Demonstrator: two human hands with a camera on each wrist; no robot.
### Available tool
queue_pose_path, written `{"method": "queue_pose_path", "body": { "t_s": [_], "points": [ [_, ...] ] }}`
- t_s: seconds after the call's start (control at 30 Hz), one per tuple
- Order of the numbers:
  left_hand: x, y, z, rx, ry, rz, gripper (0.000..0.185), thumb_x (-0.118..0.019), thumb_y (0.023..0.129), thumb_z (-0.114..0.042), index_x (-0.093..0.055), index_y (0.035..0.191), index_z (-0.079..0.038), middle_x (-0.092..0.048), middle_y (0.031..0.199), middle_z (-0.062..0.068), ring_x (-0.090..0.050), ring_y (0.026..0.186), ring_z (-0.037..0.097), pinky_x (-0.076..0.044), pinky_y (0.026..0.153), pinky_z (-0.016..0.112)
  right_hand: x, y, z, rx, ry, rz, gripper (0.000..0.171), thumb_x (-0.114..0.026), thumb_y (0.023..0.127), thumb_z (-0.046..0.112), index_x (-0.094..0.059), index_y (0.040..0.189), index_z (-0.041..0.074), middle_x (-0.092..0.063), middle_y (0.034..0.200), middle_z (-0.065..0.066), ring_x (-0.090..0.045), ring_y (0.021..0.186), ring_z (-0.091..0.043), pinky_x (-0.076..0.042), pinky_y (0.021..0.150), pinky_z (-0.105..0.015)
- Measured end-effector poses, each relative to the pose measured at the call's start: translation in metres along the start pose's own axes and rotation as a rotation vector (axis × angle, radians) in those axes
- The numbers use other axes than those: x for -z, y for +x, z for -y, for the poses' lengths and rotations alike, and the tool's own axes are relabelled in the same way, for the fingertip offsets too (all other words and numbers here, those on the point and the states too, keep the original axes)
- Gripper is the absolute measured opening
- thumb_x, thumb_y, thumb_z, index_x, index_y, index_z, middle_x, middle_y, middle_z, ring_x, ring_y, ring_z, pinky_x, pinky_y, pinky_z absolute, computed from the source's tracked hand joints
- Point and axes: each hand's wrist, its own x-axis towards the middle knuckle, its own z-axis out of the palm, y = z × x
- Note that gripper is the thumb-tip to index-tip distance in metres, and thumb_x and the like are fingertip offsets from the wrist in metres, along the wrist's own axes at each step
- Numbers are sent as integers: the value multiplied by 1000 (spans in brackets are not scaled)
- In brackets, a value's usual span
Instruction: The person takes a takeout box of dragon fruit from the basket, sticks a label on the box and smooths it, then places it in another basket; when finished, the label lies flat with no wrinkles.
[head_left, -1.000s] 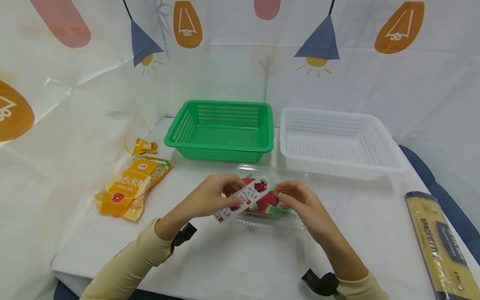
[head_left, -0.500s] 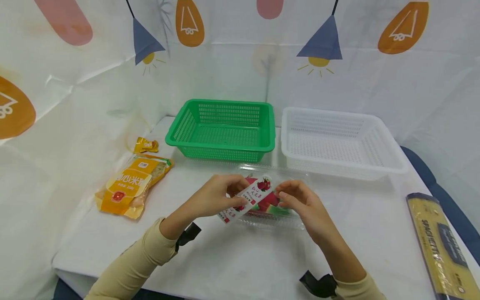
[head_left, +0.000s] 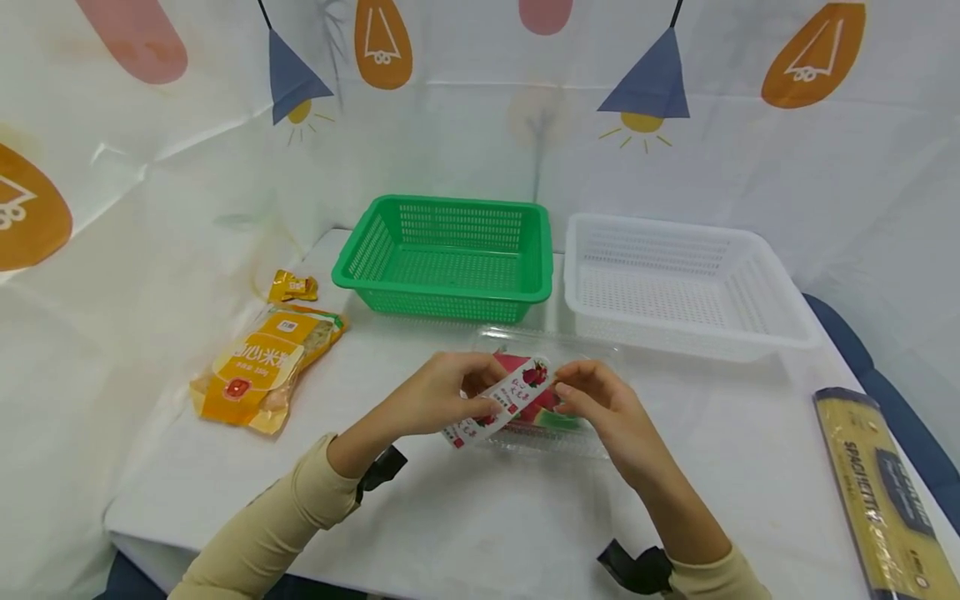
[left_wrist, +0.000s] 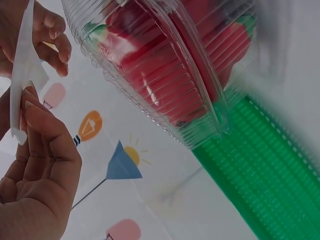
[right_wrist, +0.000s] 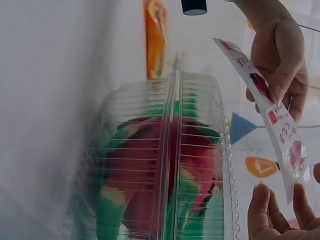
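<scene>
A white label strip printed with red dragon fruit slants between the hands. My left hand pinches it between thumb and fingers, as the left wrist view also shows. My right hand is at the strip's upper end with fingers loosely bent; in the right wrist view its fingertips are close to the strip's edge, and I see no clear pinch. Behind and below the hands lies a clear plastic clamshell box with red and green fruit inside. The hands and strip partly hide it.
A green basket and a white basket stand behind the box. At left lie a yellow snack bag and a small yellow packet. A spaghetti pack lies near the table's right edge.
My left hand has moved a little to the right with the label strip, bringing its upper end to my right fingertips. The right hand has barely moved. The view has shifted slightly.
</scene>
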Motion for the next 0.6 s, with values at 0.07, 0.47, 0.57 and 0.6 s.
{"method": "queue_pose_path", "body": {
  "t_s": [0.07, 0.47, 0.57, 0.6],
  "points": [
    [-1, 0, -1, 5, -6, 3, 20, -72, 83, -5, -65, 101, -6, -63, 82, -5, -58, 73, 8, -52, 64, 29, 0, 1, -1, 0, 1, 4, 28, -55, 97, 11, -49, 116, -8, -54, 111, -21, -56, 100, -31, -49, 85, -34],
    [-1, 1, -1, -15, -9, 13, 18, -71, 83, -3, -65, 100, -5, -64, 82, -3, -56, 72, 7, -51, 64, 26, -3, 3, 0, -19, 9, 9, 29, -57, 96, 12, -48, 115, -7, -55, 111, -19, -57, 99, -28, -50, 86, -34],
    [-2, 1, -1, -12, -6, 13, 18, -71, 83, -3, -65, 100, -5, -63, 82, -3, -56, 72, 7, -50, 64, 26, -3, 3, 0, -20, 10, 10, 28, -57, 96, 11, -47, 115, -7, -54, 111, -19, -57, 99, -27, -50, 86, -35],
    [-2, 1, -1, -13, -4, 14, 18, -71, 84, -3, -65, 100, -5, -63, 82, -3, -56, 72, 7, -50, 64, 25, -3, 3, 0, -19, 8, 9, 28, -56, 96, 11, -47, 115, -7, -54, 111, -19, -57, 99, -27, -50, 86, -35]
  ]
}}
